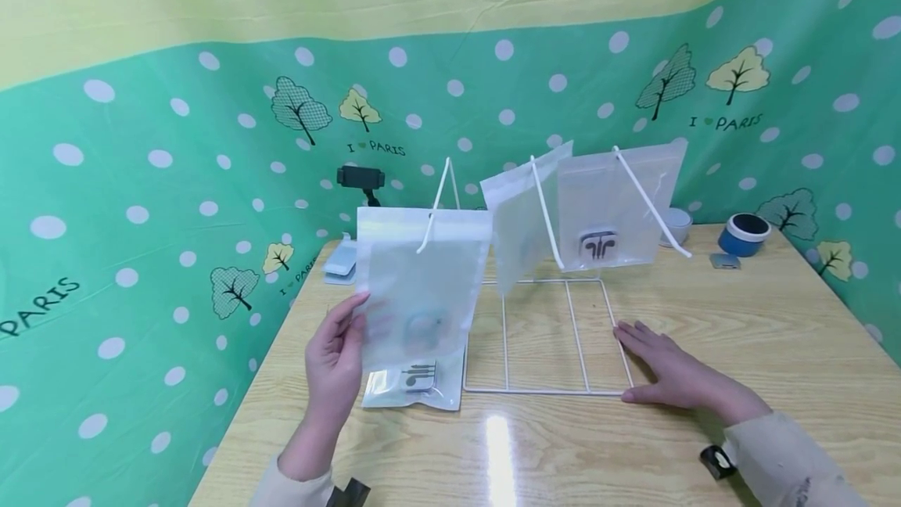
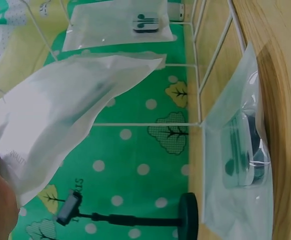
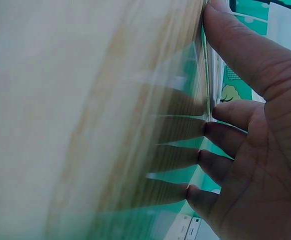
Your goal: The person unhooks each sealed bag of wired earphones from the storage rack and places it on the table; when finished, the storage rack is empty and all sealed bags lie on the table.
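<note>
My left hand (image 1: 334, 358) pinches the left edge of a white zip bag (image 1: 422, 280), which hangs from the left prong of a white wire rack (image 1: 549, 392). A round item shows faintly inside it. Below, another bag (image 1: 450, 393) with an earphone case lies on the table, partly hidden by the hanging one. Two more bags hang from the rack: a turned one (image 1: 521, 217) and one with an earphone case (image 1: 622, 194). At the rack's right side, my right hand (image 1: 669, 370) rests with fingers spread, fingertips on the tabletop (image 3: 85, 100) in the right wrist view.
Behind stand a black phone holder (image 1: 361, 177) and a light-blue stand (image 1: 341, 260) at the left. A blue jar (image 1: 744, 235), a white tub (image 1: 677, 225) and a small flat item (image 1: 725, 260) sit back right. A patterned cloth (image 1: 232, 178) hangs behind the table.
</note>
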`<state>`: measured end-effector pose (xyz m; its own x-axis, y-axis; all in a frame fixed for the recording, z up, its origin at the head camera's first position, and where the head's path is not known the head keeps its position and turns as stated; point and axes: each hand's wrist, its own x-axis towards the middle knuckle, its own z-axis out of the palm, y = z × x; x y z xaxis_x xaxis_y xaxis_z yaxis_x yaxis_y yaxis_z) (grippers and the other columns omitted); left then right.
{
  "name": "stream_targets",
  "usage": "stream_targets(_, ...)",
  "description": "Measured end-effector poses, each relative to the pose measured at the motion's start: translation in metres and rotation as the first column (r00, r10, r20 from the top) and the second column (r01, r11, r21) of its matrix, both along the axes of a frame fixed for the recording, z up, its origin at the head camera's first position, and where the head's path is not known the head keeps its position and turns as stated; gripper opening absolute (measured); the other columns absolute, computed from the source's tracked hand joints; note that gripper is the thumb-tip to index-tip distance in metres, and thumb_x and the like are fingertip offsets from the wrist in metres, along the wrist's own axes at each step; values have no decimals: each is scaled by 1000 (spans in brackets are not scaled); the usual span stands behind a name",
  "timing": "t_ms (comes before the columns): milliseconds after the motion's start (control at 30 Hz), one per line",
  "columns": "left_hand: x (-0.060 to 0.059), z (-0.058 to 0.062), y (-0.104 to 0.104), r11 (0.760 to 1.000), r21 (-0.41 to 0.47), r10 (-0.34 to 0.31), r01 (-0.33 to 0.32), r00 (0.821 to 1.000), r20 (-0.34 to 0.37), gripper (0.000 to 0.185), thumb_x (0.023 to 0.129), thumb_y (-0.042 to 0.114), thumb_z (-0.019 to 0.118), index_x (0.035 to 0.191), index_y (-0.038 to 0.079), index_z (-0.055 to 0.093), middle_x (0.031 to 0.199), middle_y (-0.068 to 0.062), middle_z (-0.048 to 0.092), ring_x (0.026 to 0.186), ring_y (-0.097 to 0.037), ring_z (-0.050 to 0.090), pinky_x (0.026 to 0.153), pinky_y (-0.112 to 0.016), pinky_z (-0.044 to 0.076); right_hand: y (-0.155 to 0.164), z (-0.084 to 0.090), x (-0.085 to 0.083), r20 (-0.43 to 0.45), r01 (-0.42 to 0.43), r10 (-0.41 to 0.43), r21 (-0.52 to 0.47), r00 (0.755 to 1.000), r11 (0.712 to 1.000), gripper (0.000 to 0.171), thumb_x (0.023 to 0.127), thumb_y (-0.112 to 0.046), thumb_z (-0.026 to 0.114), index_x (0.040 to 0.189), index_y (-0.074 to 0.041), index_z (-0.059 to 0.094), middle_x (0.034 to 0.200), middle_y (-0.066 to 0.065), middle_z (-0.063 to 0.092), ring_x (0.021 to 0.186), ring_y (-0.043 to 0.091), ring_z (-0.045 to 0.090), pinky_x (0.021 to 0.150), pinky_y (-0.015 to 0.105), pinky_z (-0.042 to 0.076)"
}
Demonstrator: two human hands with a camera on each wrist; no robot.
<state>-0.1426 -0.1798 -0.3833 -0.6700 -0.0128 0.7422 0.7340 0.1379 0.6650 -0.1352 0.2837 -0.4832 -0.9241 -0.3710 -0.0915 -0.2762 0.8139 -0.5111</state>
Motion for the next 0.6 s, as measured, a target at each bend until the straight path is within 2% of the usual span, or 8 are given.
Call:
stream_targets(133, 5, 5, 0, 999, -34, 1, -2, 999, -46, 38, 84, -29, 48, 117, -16, 59, 118, -7, 68, 86, -7, 62, 62, -12, 46, 0, 1, 0, 3, 0, 0, -2, 1000, 1000, 104, 73, -59, 75, 149, 0, 35, 154, 26, 27, 140, 52, 18, 110, 67, 14)
stream_targets(300, 14, 13, -2, 995, -97, 19, -28, 996, -86, 42, 80, -32, 49, 115, -15, 61, 119, -8, 68, 110, -13, 63, 84, -17, 52, 0, 2, -1, 7, 1, -1, -1, 1000, 1000, 105, 73, -59, 75, 149, 0, 35, 154, 26, 27, 140, 52, 17, 110, 68, 14)
stream_targets(467, 27, 20, -7, 985, -160, 46, -62, 994, -100, 38, 82, -27, 52, 114, -11, 64, 115, -8, 70, 111, -13, 64, 90, -22, 52, 0, 1, -1, 19, 3, -3, -10, 1000, 1000, 104, 73, -58, 76, 149, 0, 34, 154, 27, 26, 140, 52, 16, 110, 68, 13)
stream_targets(600, 37, 23, -11, 983, -171, 49, -72, 990, -131, 35, 81, -27, 53, 111, -13, 65, 112, -8, 71, 106, -12, 66, 86, -20, 53, 0, 0, 0, 18, 3, -3, -8, 1000, 1000, 104, 73, -58, 76, 149, 0, 35, 154, 27, 26, 140, 52, 16, 110, 68, 14)
